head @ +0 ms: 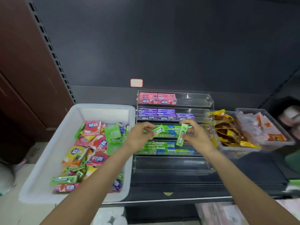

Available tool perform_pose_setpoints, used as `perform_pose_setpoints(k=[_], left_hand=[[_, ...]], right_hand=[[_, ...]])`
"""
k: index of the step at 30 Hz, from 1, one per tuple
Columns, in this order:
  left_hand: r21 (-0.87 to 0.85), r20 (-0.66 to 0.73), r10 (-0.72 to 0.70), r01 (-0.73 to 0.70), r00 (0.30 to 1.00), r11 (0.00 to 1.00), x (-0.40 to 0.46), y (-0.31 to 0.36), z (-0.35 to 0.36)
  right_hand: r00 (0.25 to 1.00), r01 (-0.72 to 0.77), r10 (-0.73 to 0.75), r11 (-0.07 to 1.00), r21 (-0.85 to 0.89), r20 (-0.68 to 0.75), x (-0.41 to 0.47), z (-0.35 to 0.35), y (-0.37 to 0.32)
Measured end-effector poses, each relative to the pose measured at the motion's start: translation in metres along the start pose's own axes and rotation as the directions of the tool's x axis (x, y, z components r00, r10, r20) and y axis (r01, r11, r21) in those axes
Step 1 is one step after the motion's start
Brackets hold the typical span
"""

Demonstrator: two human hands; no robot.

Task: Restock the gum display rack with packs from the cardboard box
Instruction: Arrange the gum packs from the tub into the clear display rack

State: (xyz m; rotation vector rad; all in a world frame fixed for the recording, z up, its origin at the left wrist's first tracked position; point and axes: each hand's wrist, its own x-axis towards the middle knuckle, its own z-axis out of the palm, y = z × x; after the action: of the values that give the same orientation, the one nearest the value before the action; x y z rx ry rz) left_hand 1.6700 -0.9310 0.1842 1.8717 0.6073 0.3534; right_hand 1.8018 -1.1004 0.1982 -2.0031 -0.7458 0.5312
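Two green Doublemint packs are in your grasp, one per hand, both held just in front of the clear acrylic gum rack (209, 101). Your left hand (139, 137) pinches one green pack (157, 131) between thumb and fingertips, tilted, at the left end of the rack's third tier. Your right hand (195, 135) grips the other green pack (182, 135) almost upright, its lower end hanging toward the fourth tier.

You look to be in the placing step: picking is done for this pair, and both packs wait to be laid down. The third and fourth tiers of the rack already carry green packs lying flat and lengthwise, so that is where these belong. Above them sit a purple row and, at the top, a pink row with room at its right end; the lowest tier of the rack holds nothing.

The next move calls for turning each pack level, long side parallel to the rack's front lip, then sliding it onto the green rows without nudging the stacked ones. The supply, a white bin (48, 159) just left of the rack rather than visible cardboard, is well stocked with mixed packs.
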Motion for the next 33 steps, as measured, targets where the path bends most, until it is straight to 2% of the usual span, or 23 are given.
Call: perform_pose_setpoints(k=[2,5,8,11,16,21,29,33], left_hand=[[0.001,-0.011,-0.012,0.012,1.000,1.000,-0.001,0.004,0.016],[0.040,-0.031,-0.023,0.024,0.999,0.999,-0.002,0.005,0.034],[0.066,-0.043,-0.029,0.032,0.999,0.997,-0.002,0.002,0.044],[0.087,-0.050,-0.035,0.040,0.998,0.995,-0.003,0.002,0.049],[0.084,-0.061,-0.054,0.060,0.997,0.995,-0.001,0.001,0.053],[0.066,-0.056,-0.083,0.087,0.995,0.994,0.001,-0.001,0.057],[0.074,-0.044,-0.089,0.092,0.995,0.993,0.000,-0.002,0.057],[0.087,-0.035,-0.078,0.081,0.996,0.993,-0.003,-0.001,0.054]], right_hand=[[1.000,0.005,-0.004,1.000,0.007,-0.029,0.004,-0.013,0.019],[0.993,0.037,-0.047,0.995,-0.094,-0.111,0.010,-0.025,0.046],[0.990,0.052,-0.071,0.987,-0.154,-0.123,0.013,-0.028,0.069],[0.995,0.066,-0.080,0.972,-0.224,-0.054,0.010,-0.023,0.085],[0.982,0.177,-0.136,0.908,-0.380,0.133,0.013,-0.020,0.097],[0.958,0.224,-0.101,0.851,-0.476,0.269,0.018,-0.016,0.095],[0.956,0.219,-0.073,0.825,-0.521,0.286,0.022,-0.005,0.089],[0.958,0.231,-0.107,0.836,-0.497,0.265,0.022,-0.004,0.088]])
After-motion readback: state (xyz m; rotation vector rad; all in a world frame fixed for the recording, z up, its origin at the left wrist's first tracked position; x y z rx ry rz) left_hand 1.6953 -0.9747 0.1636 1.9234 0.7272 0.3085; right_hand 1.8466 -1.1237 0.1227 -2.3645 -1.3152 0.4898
